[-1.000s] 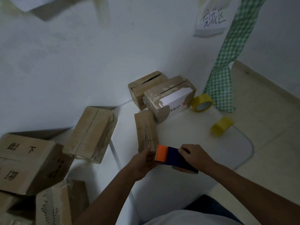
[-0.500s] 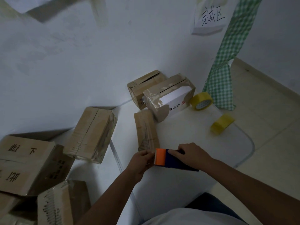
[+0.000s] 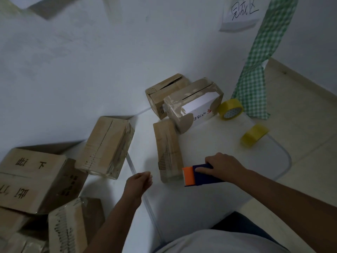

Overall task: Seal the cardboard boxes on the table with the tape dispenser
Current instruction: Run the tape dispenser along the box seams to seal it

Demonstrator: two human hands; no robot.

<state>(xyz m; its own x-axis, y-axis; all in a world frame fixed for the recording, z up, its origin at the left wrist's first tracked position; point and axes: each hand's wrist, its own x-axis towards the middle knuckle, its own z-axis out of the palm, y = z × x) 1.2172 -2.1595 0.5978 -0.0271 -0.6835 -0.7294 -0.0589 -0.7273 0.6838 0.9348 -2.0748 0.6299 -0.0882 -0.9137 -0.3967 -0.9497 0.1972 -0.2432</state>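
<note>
A narrow cardboard box point(image 3: 168, 148) lies on the white table point(image 3: 209, 194), its near end close to me. My right hand point(image 3: 223, 166) grips the blue and orange tape dispenser point(image 3: 197, 175), whose orange end sits just right of that box's near end. My left hand point(image 3: 139, 182) hovers left of the box with loosely curled fingers, holding nothing. Two more boxes stand at the back by the wall: a brown one point(image 3: 164, 92) and one with a white side point(image 3: 193, 105).
Two yellow tape rolls point(image 3: 230, 109) point(image 3: 253, 135) lie on the table's right side near its rounded edge. A tilted box point(image 3: 107, 147) and several stacked boxes point(image 3: 32, 178) fill the left. A green checked cloth point(image 3: 255, 75) hangs at the right; a paper sign point(image 3: 240, 13) is on the wall.
My left hand has let go of the narrow box's near end and drawn back to the left. The right hand keeps the dispenser beside the box end.
</note>
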